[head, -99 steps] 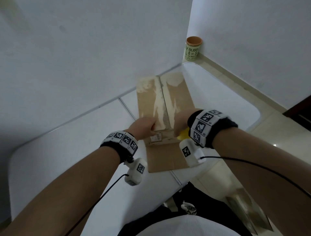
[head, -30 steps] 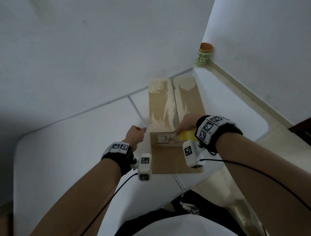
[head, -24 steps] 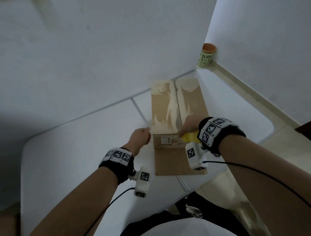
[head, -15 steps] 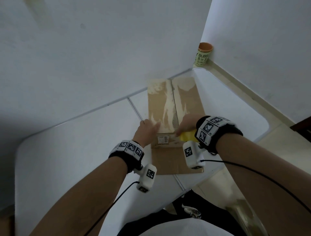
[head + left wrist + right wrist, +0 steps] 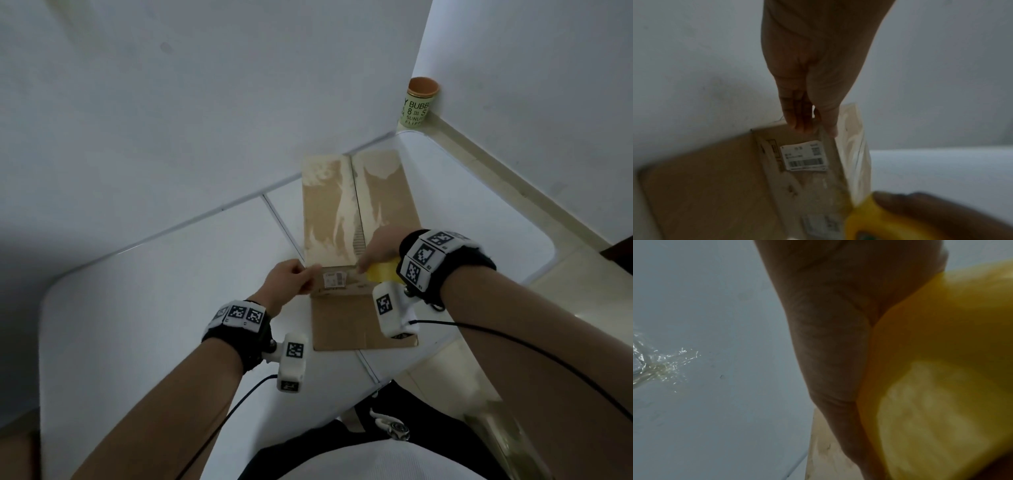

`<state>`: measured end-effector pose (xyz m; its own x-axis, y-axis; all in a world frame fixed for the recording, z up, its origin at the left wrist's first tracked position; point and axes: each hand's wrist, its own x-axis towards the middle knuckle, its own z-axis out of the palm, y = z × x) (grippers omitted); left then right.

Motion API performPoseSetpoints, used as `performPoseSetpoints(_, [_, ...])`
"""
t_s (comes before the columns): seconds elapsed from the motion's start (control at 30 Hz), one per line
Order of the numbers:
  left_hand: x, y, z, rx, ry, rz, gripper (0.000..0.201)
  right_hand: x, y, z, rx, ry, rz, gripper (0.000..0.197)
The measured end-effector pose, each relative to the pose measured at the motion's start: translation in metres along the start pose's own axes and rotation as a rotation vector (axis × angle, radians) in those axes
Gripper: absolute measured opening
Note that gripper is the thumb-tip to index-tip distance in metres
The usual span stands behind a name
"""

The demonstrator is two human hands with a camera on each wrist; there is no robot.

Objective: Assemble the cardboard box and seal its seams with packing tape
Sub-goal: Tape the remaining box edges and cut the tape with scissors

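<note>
A brown cardboard box [image 5: 342, 205] stands on the white table [image 5: 137, 308], its two top flaps shut along a middle seam. One bottom flap [image 5: 342, 322] lies flat on the table towards me. My left hand [image 5: 308, 277] pinches the box's near top edge at the left corner, thumb [image 5: 830, 125] on top and fingers [image 5: 795, 118] on the near face above a white barcode label [image 5: 804, 156]. My right hand [image 5: 368, 263] grips a yellow tape roll [image 5: 382, 272] at the near right of the top. The roll [image 5: 941, 353] fills the right wrist view.
A green paper cup [image 5: 418, 102] with an orange rim stands on the floor in the wall corner behind the table. White walls close in at the back and right. The table's rounded edge [image 5: 534, 260] lies to the right. A crinkled clear strand of tape [image 5: 655, 365] shows at the left.
My left hand, beside the box's left side a second ago, came back onto the box and now pinches its near-left top edge. The right hand stayed in place with the yellow roll.
</note>
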<state>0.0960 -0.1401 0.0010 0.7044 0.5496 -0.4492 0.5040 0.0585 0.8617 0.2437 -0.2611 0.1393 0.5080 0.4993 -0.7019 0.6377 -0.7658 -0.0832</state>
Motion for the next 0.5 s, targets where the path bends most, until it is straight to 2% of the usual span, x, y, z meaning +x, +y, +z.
performPoseSetpoints(0.1, [0.003, 0.008, -0.011, 0.420, -0.007, 0.098, 0.040, 0.001, -0.001, 0.000, -0.020, -0.026, 0.004, 0.060])
performPoseSetpoints(0.17, [0.007, 0.022, -0.018, 0.716, 0.019, 0.217, 0.040, 0.001, -0.002, -0.002, -0.033, -0.036, 0.005, 0.061])
performPoseSetpoints(0.23, [0.011, 0.039, -0.016, 0.834, 0.039, 0.373, 0.040, -0.001, -0.001, -0.005, -0.038, -0.046, 0.013, 0.063])
performPoseSetpoints(0.27, [0.014, 0.047, -0.012, 0.888, 0.019, 0.452, 0.039, -0.002, 0.001, -0.006, -0.041, -0.052, 0.008, 0.063])
performPoseSetpoints(0.37, [0.028, 0.067, 0.011, 1.109, -0.162, 0.632, 0.038, -0.003, 0.003, -0.009, 0.006, -0.102, 0.006, 0.065])
performPoseSetpoints(0.43, [0.040, 0.075, 0.027, 1.249, -0.241, 0.659, 0.040, -0.006, 0.007, -0.011, 0.043, -0.129, 0.007, 0.063])
performPoseSetpoints(0.5, [0.050, 0.081, 0.037, 1.338, -0.274, 0.624, 0.045, -0.013, 0.013, -0.014, 0.100, -0.164, 0.008, 0.061])
